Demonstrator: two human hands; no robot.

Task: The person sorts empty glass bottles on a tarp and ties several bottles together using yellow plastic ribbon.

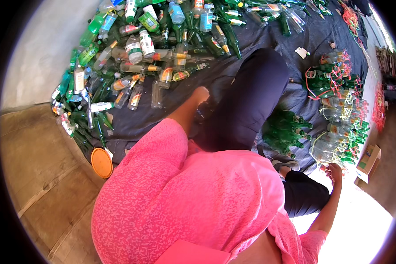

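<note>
Pink shirt [207,198] fills my near view; loose bottles [134,50] lie ahead of the left grip [201,94], tied bottles [326,147] just beside the right grip [335,173]. Whether either holds anything, I cannot tell.

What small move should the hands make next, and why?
Perhaps the right hand should reach for the red string: the clustered green bottles show no string around them, while the clear bottles nearest that hand are wrapped.
</note>
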